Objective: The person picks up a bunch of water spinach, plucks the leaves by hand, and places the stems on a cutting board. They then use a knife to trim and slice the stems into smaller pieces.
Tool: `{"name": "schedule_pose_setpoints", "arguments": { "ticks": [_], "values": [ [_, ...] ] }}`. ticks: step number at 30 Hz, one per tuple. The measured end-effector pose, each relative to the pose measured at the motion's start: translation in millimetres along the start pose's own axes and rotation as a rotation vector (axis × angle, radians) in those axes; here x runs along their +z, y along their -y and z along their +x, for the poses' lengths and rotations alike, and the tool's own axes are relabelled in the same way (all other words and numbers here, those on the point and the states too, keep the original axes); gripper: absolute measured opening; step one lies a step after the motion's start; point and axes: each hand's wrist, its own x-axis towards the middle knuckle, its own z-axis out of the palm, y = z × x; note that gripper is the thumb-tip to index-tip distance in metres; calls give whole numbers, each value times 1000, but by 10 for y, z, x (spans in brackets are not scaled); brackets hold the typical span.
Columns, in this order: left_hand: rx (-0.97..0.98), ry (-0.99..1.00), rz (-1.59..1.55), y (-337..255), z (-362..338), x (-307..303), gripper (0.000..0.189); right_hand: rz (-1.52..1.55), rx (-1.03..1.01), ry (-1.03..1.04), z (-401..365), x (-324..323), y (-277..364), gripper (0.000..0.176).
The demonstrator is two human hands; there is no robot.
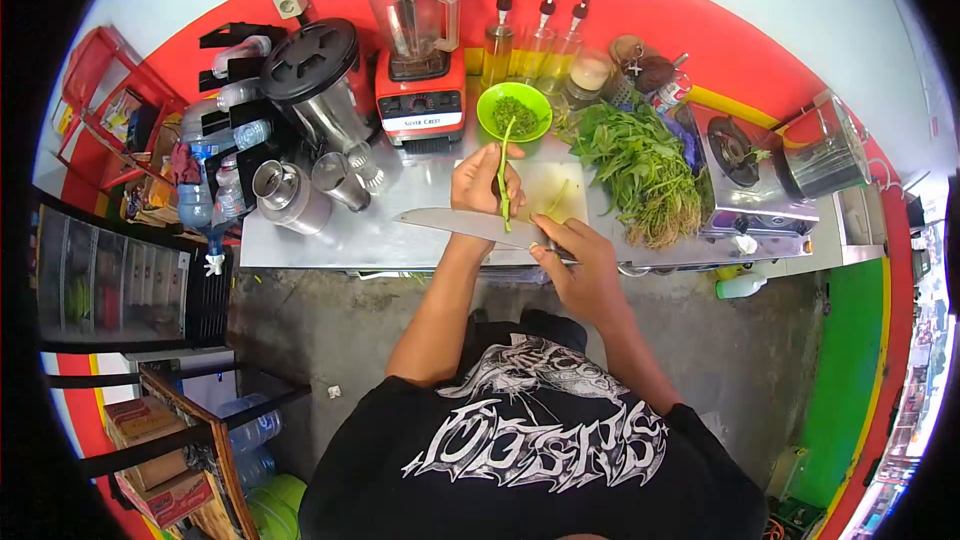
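The left hand [485,185] pinched a long green stem [506,140] over the pale cutting board [540,178]; the right hand [588,275] gripped a broad steel knife [455,224]. Tucking the left hand's knuckles clear of the blade seemed wisest.

We have one fisheye view from the head, looking steeply down over our chest at the counter [330,235], close in front.
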Motion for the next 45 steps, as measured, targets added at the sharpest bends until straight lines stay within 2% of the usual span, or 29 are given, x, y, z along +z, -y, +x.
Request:
{"name": "schedule_pose_setpoints", "arguments": {
  "ticks": [3,8,11,17,27,36,45],
  "values": [
    [51,-66,126,64,50,-30,39,3,16,2,-16,-11,-29,41],
    [106,-80,155,152,109,-86,44,11,4,34,-13,-18,-21,41],
    [156,26,116,140,106,-95,44,21,-18,50,-7,-33,-5,40],
    [141,106,45,219,122,-90,42,-49,-37,11,-10,-13,7,42],
    [109,94,4,120,49,-30,44,-94,-43,-63,23,-6,13,40],
    [86,172,-41,127,15,-17,45,36,-4,-19,7,-29,-15,37],
    [136,156,16,120,-39,10,47,-17,-32,-12,-3,-55,62,38]
  ]
}}
